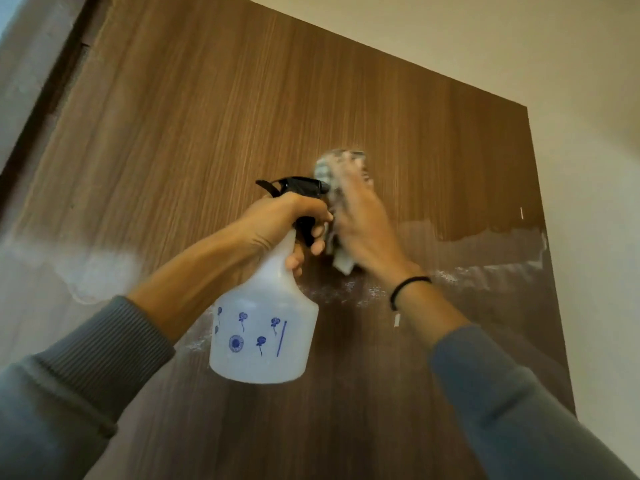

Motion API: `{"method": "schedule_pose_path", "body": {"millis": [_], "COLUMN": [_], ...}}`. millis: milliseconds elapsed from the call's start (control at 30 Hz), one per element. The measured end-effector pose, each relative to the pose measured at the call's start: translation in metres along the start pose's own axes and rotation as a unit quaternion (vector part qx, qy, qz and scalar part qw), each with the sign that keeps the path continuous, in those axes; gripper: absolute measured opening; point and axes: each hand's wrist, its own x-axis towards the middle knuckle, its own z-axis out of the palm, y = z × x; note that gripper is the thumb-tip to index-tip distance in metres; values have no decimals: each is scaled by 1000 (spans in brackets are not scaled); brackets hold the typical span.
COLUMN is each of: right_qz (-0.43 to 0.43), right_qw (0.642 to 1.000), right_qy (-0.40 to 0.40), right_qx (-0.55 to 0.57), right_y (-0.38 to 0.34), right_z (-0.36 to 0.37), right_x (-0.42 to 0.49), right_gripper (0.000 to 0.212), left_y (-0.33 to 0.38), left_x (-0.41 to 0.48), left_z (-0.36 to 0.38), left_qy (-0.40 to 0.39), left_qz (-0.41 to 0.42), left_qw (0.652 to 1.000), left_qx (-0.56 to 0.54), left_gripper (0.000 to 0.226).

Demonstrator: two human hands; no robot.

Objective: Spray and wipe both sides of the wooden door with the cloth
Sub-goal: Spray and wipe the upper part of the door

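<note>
Brown wood grain fills nearly the whole view: the wooden door (311, 98) stands close in front of the person, seen from below, its top edge slanting across the upper right of the frame against a cream wall (519, 46). At the far left runs the dark door frame (45, 109).

Centre frame, the left hand (277, 220) is wrapped round the neck of a translucent white spray bottle (266, 334), fingers curled under the black trigger head (298, 185), whose nozzle points right toward the other hand. The bottle hangs below the fist, blue dandelion prints on its side.

Just right of it, the right hand (360, 216) lies flat against the door, fingers stretched upward over the cloth (327, 168) and pressing it to the wood. It is blurred, so the finer grip cannot be made out. The pale checked cloth peeks out above the fingertips and again as a white corner below the palm. A black wristband (408, 287) circles that wrist.

Across the middle of the door lies a pale hazy band (485, 244), with white speckled streaks (346, 292) just under the cloth. Below it the wood looks darker. Grey sleeves (69, 393) cover both forearms in the lower corners.
</note>
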Motion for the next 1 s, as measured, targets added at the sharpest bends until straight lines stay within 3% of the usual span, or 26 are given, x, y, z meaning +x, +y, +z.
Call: {"method": "schedule_pose_path", "body": {"millis": [100, 200, 433, 567, 700, 833, 900, 1000], "right_qz": [-75, -86, 110, 155, 12, -101, -95, -11], "right_qw": [988, 990, 989, 982, 994, 987, 990, 995], "right_qy": [-30, -11, 71, 106, 61, 4, 0, 58], "right_qx": [-131, -111, -72, -20, -87, -124, -104, -82], "right_y": [11, 33, 125, 101, 60, 71, 80, 107], "right_z": [35, 17, -41, -32, 12, 19, 7, -14], "right_x": [-9, -11, -32, -26, -55, -78, -77, -76], "right_gripper": [60, 55, 50, 48, 56, 67, 66, 54], "left_y": [5, 6, -7, -9, -7, -6, -6, -7], "left_x": [16, 31, 44, 47, 57, 69, 76, 80], "left_z": [4, 12, 16, 19, 30, 46, 55, 59], "left_qy": [8, 13, -11, -16, -37, -47, -38, -23], "left_qz": [2, 6, 1, -6, -3, -1, -5, -4], "left_qw": [1000, 1000, 1000, 999, 998, 997, 997, 998], "left_qx": [-5, -8, -29, -36, -50, -57, -64, -63], "left_gripper": [30, 29, 28, 28, 29, 30, 28, 24]}}
